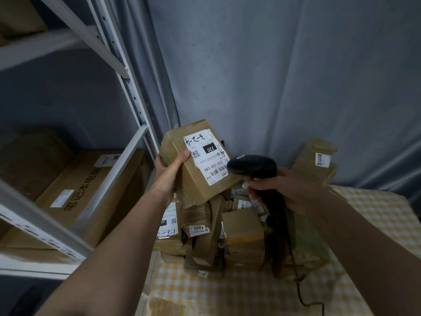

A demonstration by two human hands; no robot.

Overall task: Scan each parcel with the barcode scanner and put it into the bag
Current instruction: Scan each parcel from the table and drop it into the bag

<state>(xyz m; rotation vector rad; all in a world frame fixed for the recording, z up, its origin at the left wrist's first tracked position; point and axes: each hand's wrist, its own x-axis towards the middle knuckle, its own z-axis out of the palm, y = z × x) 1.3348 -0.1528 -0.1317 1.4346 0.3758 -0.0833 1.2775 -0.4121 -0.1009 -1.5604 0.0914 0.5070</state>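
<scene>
Left hand (170, 172) grips the parcel (196, 163) from its left side, thumb lying on the top face near the label (206, 156), box lifted clear of the parcel pile (218, 233) below it. Box is tilted; its long axis runs from the far left corner down toward the near right, label face turned up toward the camera. Label print reads upside down from here, barcode at the label's lower right end.

Just right of that, the scanner (252, 166) has its head almost on the barcode end, nose pointing left at the label. Right hand (287, 190) is wrapped round the scanner handle; cable drops toward the tabletop (239, 293).

Step in hand looks like the scan. Advice: back the scanner off a little, square the nose across the barcode bars, hold the box steady, keep the thumb off the print. Bag isn't clearly identifiable.
</scene>
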